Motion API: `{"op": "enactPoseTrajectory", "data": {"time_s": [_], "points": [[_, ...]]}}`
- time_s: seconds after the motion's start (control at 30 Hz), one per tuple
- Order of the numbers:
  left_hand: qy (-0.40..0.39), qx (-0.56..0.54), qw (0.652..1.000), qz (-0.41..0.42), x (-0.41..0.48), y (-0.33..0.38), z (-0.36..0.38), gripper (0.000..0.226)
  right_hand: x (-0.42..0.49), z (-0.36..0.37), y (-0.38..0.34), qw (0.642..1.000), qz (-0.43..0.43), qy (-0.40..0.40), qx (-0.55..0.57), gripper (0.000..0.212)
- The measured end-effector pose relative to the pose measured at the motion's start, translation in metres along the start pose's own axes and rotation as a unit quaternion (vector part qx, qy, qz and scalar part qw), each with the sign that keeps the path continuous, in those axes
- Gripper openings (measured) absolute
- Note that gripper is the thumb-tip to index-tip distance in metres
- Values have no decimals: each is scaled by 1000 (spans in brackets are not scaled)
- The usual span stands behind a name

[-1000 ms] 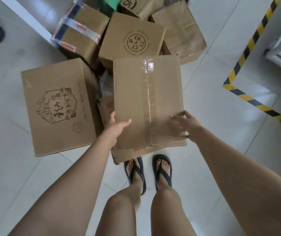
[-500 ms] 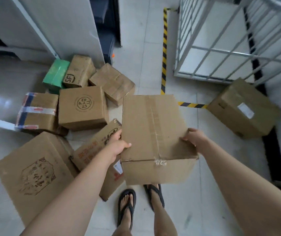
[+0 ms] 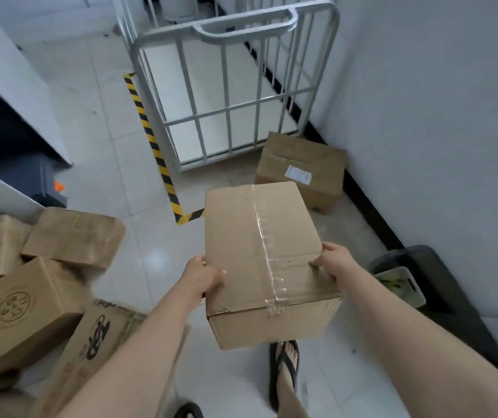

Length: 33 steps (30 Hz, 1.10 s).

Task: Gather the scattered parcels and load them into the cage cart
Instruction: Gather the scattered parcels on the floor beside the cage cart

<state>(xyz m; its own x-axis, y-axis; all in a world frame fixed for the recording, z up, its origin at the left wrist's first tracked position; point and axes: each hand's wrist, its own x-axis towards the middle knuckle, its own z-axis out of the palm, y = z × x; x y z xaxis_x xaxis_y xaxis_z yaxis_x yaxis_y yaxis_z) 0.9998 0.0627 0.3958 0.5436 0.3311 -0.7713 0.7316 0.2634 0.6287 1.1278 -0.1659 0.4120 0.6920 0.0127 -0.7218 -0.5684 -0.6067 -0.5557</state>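
My left hand (image 3: pixel 201 279) clamps the left edge of the taped box (image 3: pixel 264 257), thumb on top and fingers curled under; my right hand (image 3: pixel 333 260) grips the right edge the same way, thumb lying on the lid. The box hangs between them in the air, above my sandalled foot (image 3: pixel 285 369). Its long axis runs from me toward 12 o'clock, the clear tape seam along that line, far end tipped slightly up and aimed at the cage cart (image 3: pixel 229 86). The cart stands at 12 o'clock against the wall, its barred side facing me. Another labelled box (image 3: pixel 302 170) sits on the floor at 1 o'clock, just beside the cart's corner. Several parcels (image 3: pixel 30 282) are heaped at 9 o'clock. Striped floor tape (image 3: pixel 154 146) runs along the cart's left.
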Motion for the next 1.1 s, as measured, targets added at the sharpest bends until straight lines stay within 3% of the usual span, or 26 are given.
{"op": "enactPoseTrajectory", "data": {"time_s": [0.1, 0.27, 0.53, 0.7, 0.93, 1.07, 1.1], "points": [[0, -9, 999, -50, 18, 2, 49, 33, 36, -43, -6, 999, -8, -23, -23, 51], [26, -33, 997, -67, 51, 7, 107, 27, 96, -84, -21, 998, -23, -45, -23, 62], [35, -81, 990, -110, 87, 19, 119, 33, 135, -93, -39, 996, -46, -59, -41, 61], [6, -82, 994, -66, 122, 86, 124, 35, 161, -111, -86, 998, -42, -26, -26, 56], [-70, -32, 997, 4, 223, 207, 151, 42, 266, -148, -172, 990, -106, 81, -43, 54], [-129, 22, 991, -16, 267, 262, 169, 83, 313, -158, -197, 980, -129, 150, -32, 71], [-121, 65, 990, -36, 273, 268, 168, 80, 318, -157, -194, 979, -122, 159, -34, 75]]}}
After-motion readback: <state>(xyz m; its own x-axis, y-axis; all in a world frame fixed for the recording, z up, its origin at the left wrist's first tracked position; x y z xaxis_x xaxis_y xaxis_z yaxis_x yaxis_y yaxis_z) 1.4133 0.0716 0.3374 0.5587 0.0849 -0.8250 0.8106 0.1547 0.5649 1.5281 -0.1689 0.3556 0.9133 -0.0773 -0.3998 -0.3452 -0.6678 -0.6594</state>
